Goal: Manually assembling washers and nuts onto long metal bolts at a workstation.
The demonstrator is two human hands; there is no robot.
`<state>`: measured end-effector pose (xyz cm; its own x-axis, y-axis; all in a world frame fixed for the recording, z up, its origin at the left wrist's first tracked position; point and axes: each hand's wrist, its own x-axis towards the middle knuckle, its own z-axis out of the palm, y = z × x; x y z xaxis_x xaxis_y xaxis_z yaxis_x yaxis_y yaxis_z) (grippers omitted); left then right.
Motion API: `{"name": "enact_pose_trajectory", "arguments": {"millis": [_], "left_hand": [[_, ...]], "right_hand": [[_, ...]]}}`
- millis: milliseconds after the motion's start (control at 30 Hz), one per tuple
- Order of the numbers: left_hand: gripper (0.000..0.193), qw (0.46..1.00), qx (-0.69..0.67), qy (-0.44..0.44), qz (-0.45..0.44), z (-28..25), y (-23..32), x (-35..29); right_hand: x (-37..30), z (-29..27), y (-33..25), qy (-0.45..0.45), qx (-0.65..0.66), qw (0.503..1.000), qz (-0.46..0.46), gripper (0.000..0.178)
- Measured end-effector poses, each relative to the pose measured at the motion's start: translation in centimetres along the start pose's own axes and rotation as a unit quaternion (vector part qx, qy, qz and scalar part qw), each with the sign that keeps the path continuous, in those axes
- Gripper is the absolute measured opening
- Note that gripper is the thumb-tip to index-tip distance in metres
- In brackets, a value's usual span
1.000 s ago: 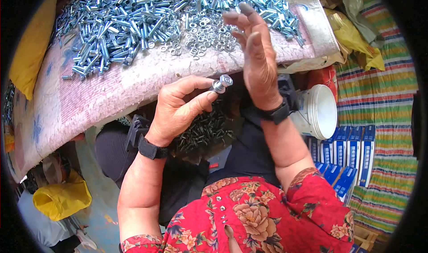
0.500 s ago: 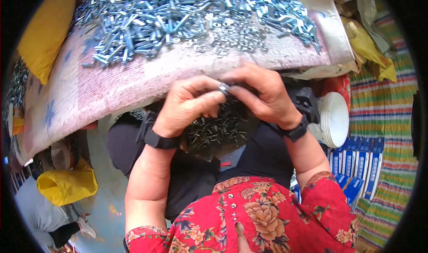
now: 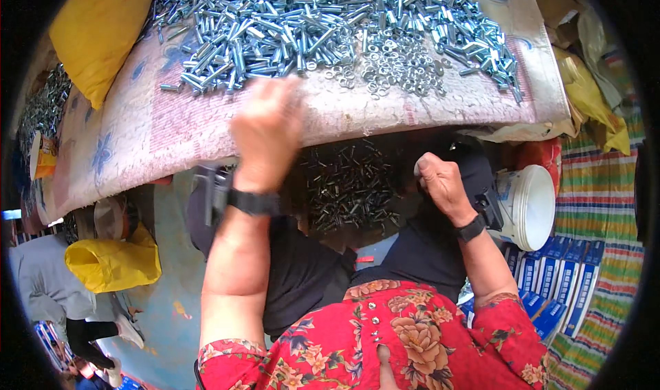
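While hands (image 3: 445,187) hover apart, metal tubes (image 3: 275,38) heaped, printed blue-white boxes (image 3: 566,280)

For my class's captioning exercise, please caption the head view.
Blurred left hand near heaped metal tubes and rings on patterned cloth; right hand curled near dark trousers.

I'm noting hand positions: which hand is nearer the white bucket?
Right. The right hand is a short way left of the bucket; the left hand is much farther left, near the table's edge.
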<state>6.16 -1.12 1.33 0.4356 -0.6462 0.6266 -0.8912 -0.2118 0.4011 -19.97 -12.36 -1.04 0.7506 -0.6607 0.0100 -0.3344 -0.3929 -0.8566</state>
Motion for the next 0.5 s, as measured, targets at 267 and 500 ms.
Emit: {"name": "enact_pose_trajectory", "arguments": {"millis": [267,500], "left_hand": [[0.023,0.985,0.117,-0.090,-0.092,-1.5,-5.4,1.9],[0.016,0.996,0.084,-0.013,0.011,-1.2,-5.0,2.3]], "right_hand": [[1.3,-2.0,-0.4,0.068,-0.042,0.990,-0.112,0.022],[6.1,-9.6,0.6,0.295,-0.181,0.933,-0.095,0.012]]}}
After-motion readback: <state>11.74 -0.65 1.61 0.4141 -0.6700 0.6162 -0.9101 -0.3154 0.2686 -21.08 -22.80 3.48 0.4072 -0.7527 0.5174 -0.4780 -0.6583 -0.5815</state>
